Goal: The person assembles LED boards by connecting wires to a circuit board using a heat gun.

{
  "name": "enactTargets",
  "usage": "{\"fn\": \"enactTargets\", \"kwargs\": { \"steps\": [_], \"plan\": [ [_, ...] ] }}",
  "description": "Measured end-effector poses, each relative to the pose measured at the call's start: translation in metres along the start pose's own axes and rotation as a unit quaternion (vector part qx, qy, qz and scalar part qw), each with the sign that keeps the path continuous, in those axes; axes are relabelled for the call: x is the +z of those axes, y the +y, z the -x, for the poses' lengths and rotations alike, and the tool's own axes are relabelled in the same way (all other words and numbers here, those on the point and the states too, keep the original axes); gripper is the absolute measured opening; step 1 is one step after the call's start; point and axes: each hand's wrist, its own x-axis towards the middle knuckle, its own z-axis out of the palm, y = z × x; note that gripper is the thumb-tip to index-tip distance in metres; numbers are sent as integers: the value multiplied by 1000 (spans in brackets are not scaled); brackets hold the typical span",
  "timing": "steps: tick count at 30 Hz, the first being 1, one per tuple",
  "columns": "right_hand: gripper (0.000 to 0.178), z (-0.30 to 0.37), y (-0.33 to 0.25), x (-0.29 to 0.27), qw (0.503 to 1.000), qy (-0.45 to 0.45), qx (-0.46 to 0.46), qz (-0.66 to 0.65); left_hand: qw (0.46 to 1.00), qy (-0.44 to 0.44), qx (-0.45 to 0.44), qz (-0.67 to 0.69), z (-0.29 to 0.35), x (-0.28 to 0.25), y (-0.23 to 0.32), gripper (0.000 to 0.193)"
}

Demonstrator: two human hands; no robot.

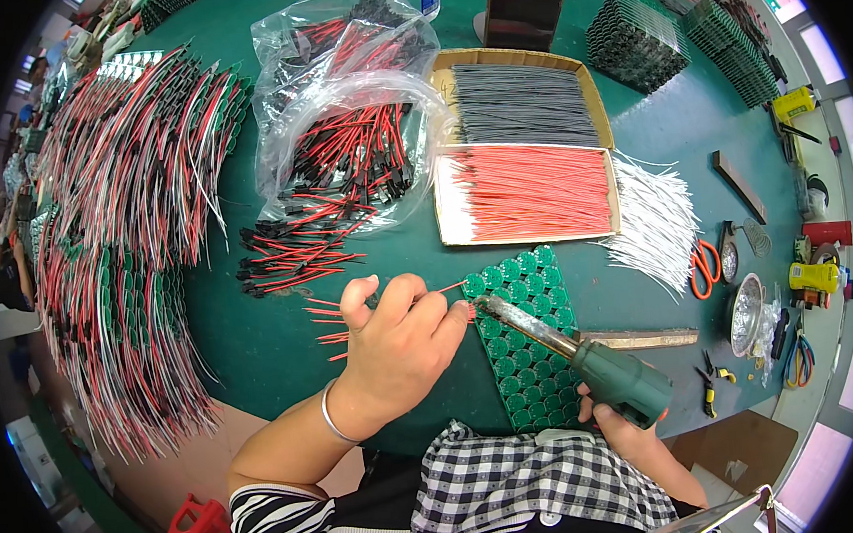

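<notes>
Op 1: Fingers 1st. What've you got?

Op 2: My L hand [396, 338]: fingertips pinched tog. at the panel's left edge, looks like on one of the red wires [454, 286]. Thumb's hidden, can't tell exactly which wire. Outermost finger's raised; more wire ends poke out on the hand's left side.

Op 1: How'll a wire handle?

Op 2: Next to no wt, I'd guess; bendy, springy, prob. a bit slick. I'd grip close behind the end at the board, else it'll whip abt.

Op 1: And the metal by ur fingertips?

Op 2: Tip of the green soldering gun [626, 383], right at the board edge. My R hand [630, 436] is wrapped round its handle, mostly hidden, so can't tell how tight. Nose-heavy, I'd say; hold the handle only, treat the barrel as hot.

Op 1: Board?

Op 2: Green circuit panel [538, 362], flat on the table under the barrel. Prob. light, stiff, brittle at the joins; hold by outer edges, no flexing.

Op 1: Further out?

Op 2: Box of red wires [538, 193] just beyond the panel, dark wires [524, 105] behind that, white wires [651, 218] to the R. Far L: big stack of wired boards [132, 176]; those leads'd snag easily, imo.
</notes>
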Motion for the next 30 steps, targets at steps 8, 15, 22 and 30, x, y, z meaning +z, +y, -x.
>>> {"fn": "enactTargets", "kwargs": {
  "steps": [8,15,22,30],
  "plan": [
    [34,7,12,-3,999,27,-18,-19,1000,-7,1,-5,-1,0,0,9],
    [53,12,19,-14,999,36,-20,-5,1000,-12,-2,-3,-1,-1,1,9],
    [16,17,3,-27,973,-44,-94,208,1000,-12,-5,5,3,-14,11,9],
    [22,25,17,-19,958,-49,-109,261,1000,-14,-17,11,11,-8,20,8]
  ]
}}
